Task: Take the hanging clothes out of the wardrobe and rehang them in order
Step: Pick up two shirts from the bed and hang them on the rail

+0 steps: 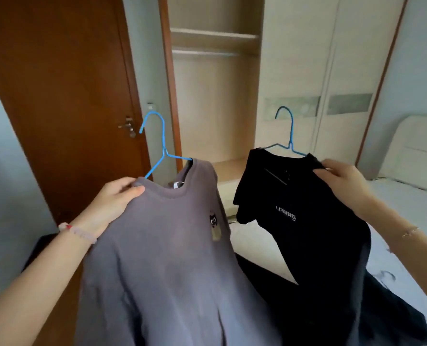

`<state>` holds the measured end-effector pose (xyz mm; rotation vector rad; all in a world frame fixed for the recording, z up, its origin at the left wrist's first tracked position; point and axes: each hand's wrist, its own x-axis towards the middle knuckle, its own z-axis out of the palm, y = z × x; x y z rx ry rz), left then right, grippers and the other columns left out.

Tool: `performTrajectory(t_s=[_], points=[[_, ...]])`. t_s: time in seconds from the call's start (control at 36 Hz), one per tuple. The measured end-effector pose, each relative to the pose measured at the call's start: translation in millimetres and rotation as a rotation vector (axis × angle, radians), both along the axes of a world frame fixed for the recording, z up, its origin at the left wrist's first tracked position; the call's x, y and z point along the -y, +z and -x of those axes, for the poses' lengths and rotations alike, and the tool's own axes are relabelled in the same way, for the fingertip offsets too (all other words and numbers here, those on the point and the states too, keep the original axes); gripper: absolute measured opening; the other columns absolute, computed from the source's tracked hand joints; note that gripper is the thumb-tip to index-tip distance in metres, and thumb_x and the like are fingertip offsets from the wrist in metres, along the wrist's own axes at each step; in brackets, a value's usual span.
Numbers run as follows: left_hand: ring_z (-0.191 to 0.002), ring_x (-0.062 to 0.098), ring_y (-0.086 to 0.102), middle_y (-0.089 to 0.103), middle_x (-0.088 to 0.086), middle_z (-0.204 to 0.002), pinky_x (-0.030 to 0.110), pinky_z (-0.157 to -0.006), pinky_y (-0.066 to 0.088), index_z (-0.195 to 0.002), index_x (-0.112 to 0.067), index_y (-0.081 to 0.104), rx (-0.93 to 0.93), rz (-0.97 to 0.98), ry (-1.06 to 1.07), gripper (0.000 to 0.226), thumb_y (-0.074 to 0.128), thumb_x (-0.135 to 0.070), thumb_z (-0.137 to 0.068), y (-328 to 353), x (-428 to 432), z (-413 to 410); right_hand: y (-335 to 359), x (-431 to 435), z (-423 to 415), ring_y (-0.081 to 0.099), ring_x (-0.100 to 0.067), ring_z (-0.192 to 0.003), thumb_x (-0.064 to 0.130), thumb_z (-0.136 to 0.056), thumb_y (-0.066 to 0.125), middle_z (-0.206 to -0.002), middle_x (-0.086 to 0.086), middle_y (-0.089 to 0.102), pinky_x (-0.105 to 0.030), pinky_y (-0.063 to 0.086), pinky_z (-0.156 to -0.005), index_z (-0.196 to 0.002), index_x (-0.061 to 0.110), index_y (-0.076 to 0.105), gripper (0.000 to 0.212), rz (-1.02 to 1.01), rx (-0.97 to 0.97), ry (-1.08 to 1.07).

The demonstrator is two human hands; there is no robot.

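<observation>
**Head view**

1. Hand state. The left hand [115, 198] pinches the grey sweatshirt [170, 258] at its shoulder seam beside the collar, with the thumb on top of the cloth. The right hand [342, 181] grips the black T-shirt [307, 233] at its shoulder, with the fingers curled over bunched fabric. Whether either hand also clamps the hanger wire under the cloth cannot be determined.

2. Position. Both garments are held up in front of the open wardrobe compartment [215, 108], outside it and below the rail [207, 52]. They are held apart, one per hand.

3. Reason for the hold. A shoulder grip probably keeps each garment seated on its hanger. It also leaves each hook free and pointing up, ready for the rail. Holding the two side by side probably allows a comparison before the order is chosen.

4. Appearance.
   - The sweatshirt is a soft, thick knit with a ribbed round collar and a small cartoon patch on the chest. It sits on the left blue hanger [163, 138], which tilts, with one arm exposed.
   - The T-shirt is thin and carries white chest lettering. One sleeve is folded inward. It sits on the right blue hanger [291, 133], which is nearly upright.

5. Surroundings. Dark cloth [382, 308] lies on the bed [407, 208] below the T-shirt. Whether it is a separate garment cannot be determined.
</observation>
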<state>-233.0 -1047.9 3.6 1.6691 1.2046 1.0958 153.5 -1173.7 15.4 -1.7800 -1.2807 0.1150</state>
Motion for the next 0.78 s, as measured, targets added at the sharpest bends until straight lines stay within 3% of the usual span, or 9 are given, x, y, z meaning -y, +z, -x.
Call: performTrajectory(t_s=[0.14,0.22,0.28,0.39,0.44,0.58,0.72,0.78], points=[[-0.082,0.010,0.062,0.067,-0.003,-0.092,0.023,-0.067,0.047,-0.086,-0.028,0.064,-0.011,-0.028,0.091,0.018,0.051,-0.018,-0.094,13.3,-55.7,62.1,9.4,-84.8,44.5,0.054,-0.028,-0.069,0.018,-0.092,0.051,-0.079,-0.021,0.065,-0.034,0.040,-0.063,-0.088,0.006,0.063,0.017,-0.016,-0.005,0.082],[-0.081,0.010,0.062,0.067,-0.006,-0.088,0.023,-0.065,0.046,-0.084,-0.029,0.063,-0.042,-0.074,0.160,0.019,0.051,-0.019,-0.094,21.4,-87.5,95.0,13.8,-134.9,71.8,0.051,-0.006,-0.053,0.016,-0.093,0.050,-0.065,-0.005,0.059,-0.016,0.038,-0.049,-0.082,0.011,0.061,0.016,-0.041,-0.043,0.130],[-0.077,0.008,0.061,0.067,-0.006,-0.086,0.021,-0.063,0.045,-0.086,-0.027,0.064,-0.055,-0.114,0.195,0.018,0.051,-0.016,-0.094,25.3,-106.3,112.0,15.6,-165.6,89.8,0.048,-0.008,-0.051,0.016,-0.092,0.050,-0.063,-0.004,0.058,-0.009,0.033,-0.041,-0.080,0.013,0.061,0.016,-0.059,-0.073,0.156],[-0.075,0.009,0.061,0.067,-0.003,-0.085,0.021,-0.065,0.047,-0.090,-0.021,0.065,-0.062,-0.142,0.248,0.016,0.052,-0.011,-0.093,25.2,-142.8,139.2,11.3,-223.0,119.7,0.051,-0.013,-0.057,0.015,-0.092,0.050,-0.069,-0.005,0.062,-0.015,0.039,-0.048,-0.087,0.011,0.063,0.014,-0.068,-0.138,0.212],[-0.079,0.010,0.062,0.068,-0.004,-0.087,0.022,-0.069,0.047,-0.094,-0.019,0.065,-0.065,-0.146,0.268,0.014,0.053,-0.012,-0.092,20.4,-162.0,150.8,5.5,-251.6,130.8,0.051,-0.010,-0.054,0.015,-0.091,0.051,-0.067,-0.006,0.060,-0.020,0.039,-0.051,-0.082,0.011,0.062,0.015,-0.059,-0.142,0.236],[-0.081,0.011,0.062,0.069,0.003,-0.093,0.024,-0.071,0.048,-0.103,-0.010,0.064,-0.098,-0.140,0.314,0.016,0.055,-0.017,-0.091,1.2,-207.2,168.4,-13.3,-323.5,147.3,0.052,-0.022,-0.067,0.019,-0.088,0.054,-0.069,-0.010,0.063,-0.036,0.041,-0.066,-0.074,0.015,0.061,0.015,-0.055,-0.114,0.248],[-0.076,0.005,0.059,0.067,-0.001,-0.086,0.010,-0.057,0.044,-0.100,-0.008,0.062,-0.183,-0.147,0.362,0.014,0.054,-0.016,-0.092,-21.3,-264.1,173.8,-25.6,-393.8,157.0,0.053,-0.019,-0.069,0.014,-0.089,0.054,-0.073,-0.009,0.065,-0.033,0.039,-0.065,-0.079,0.013,0.065,0.014,-0.039,-0.098,0.300],[-0.079,0.011,0.061,0.066,0.001,-0.085,0.014,-0.059,0.043,-0.099,-0.008,0.062,-0.210,-0.132,0.365,0.014,0.053,-0.016,-0.093,-28.4,-292.5,174.3,-27.0,-425.1,156.3,0.051,-0.020,-0.069,0.012,-0.089,0.053,-0.073,-0.012,0.063,-0.031,0.038,-0.064,-0.079,0.008,0.064,0.015,-0.033,-0.105,0.321]])
